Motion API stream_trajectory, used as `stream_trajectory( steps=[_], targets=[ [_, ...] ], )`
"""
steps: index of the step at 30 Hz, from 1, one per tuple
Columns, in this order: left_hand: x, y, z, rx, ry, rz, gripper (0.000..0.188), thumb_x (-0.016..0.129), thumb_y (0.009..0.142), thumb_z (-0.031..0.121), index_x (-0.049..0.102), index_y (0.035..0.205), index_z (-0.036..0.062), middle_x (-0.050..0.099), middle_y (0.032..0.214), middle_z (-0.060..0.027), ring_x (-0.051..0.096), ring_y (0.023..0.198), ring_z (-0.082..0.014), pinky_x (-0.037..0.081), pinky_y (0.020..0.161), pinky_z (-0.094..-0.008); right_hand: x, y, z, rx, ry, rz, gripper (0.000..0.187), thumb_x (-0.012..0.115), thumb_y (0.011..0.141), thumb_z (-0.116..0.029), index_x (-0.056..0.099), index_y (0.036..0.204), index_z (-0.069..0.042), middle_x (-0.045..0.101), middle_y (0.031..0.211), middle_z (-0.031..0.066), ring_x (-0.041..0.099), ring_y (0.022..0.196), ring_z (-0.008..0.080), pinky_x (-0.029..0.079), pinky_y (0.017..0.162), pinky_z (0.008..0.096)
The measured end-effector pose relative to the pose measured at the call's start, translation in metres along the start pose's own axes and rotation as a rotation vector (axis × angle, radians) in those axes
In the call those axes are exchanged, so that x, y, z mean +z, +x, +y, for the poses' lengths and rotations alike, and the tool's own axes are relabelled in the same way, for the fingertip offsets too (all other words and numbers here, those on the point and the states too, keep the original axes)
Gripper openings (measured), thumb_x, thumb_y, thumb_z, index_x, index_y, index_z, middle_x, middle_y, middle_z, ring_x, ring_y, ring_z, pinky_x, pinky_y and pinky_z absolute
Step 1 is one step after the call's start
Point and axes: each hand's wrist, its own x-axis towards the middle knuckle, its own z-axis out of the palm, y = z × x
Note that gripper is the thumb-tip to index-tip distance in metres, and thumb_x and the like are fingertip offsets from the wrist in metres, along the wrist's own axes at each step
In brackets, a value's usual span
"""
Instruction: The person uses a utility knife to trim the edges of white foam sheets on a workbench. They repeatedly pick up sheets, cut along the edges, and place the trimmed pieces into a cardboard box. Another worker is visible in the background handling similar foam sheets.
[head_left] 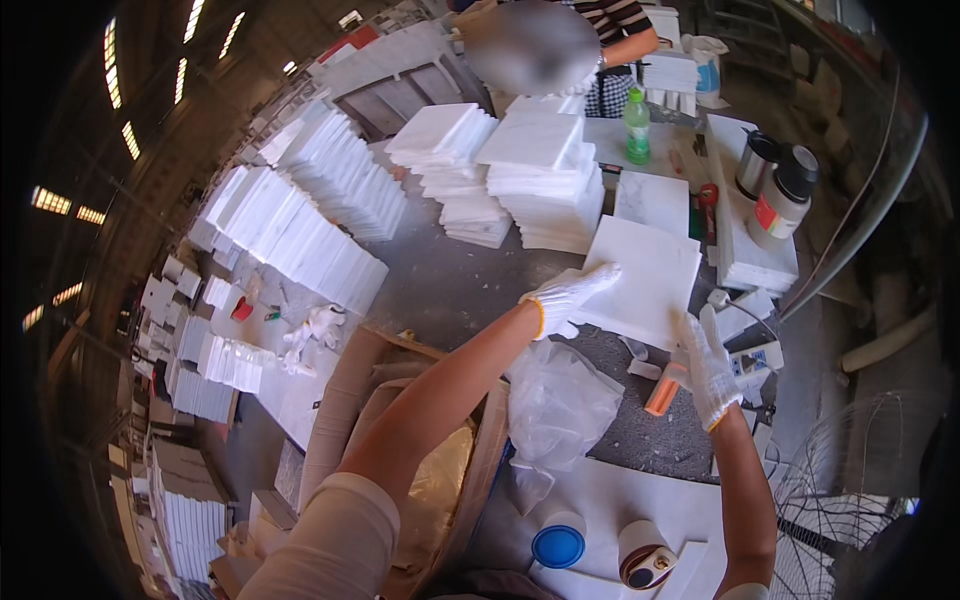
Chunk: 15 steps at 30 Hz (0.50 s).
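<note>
A square white marble tile point(645, 275) is tilted slightly over the grey worktable in front of me. My left hand point(568, 300), in a white knit glove, grips its near left edge with fingers lying over the top face. My right hand point(708, 365), gloved the same way, holds the near right corner, fingers pointing up along the edge. Behind it lies another white tile point(652, 200). Just left of the right hand is an orange block-shaped object point(663, 390). A crumpled clear plastic bag point(565, 400) lies below the left hand.
Stacks of white tiles point(540, 180) stand at the back and left point(290, 235). A green bottle point(637, 128), thermos point(780, 200) and power strip point(755, 362) lie to the right. An open cardboard box point(345, 390), blue-lidded tub point(558, 546) and wire fan cage point(850, 480) are near me. A person point(625, 40) stands opposite.
</note>
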Motion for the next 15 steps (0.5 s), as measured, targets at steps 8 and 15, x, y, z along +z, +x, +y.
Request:
stream_trajectory(
  steps=[8, 15],
  targets=[
    [-0.006, 0.001, -0.001, 0.06, -0.121, -0.043, 0.076, 0.059, 0.091, 0.062, 0.044, 0.146, 0.0119, 0.05, 0.144, -0.0123, 0.055, 0.127, -0.0302, 0.043, 0.106, -0.053, 0.0, 0.028, 0.016, 0.005, 0.186, -0.066, 0.078, 0.062, 0.093, -0.052, 0.026, 0.153, -0.018, 0.038, 0.147, 0.0149, 0.051, 0.125, 0.0374, 0.049, 0.096, 0.0488],
    [-0.022, 0.021, -0.007, 0.01, -0.002, 0.031, 0.061, 0.06, 0.089, 0.064, 0.064, 0.113, 0.0082, 0.067, 0.093, -0.0058, 0.061, 0.065, -0.0175, 0.049, 0.056, -0.0308, 0.016, 0.028, 0.005, 0.008, 0.068, 0.072, 0.072, 0.066, 0.09, -0.053, 0.04, 0.146, -0.016, 0.047, 0.132, 0.013, 0.056, 0.111, 0.0329, 0.052, 0.086, 0.047]
  ],
)
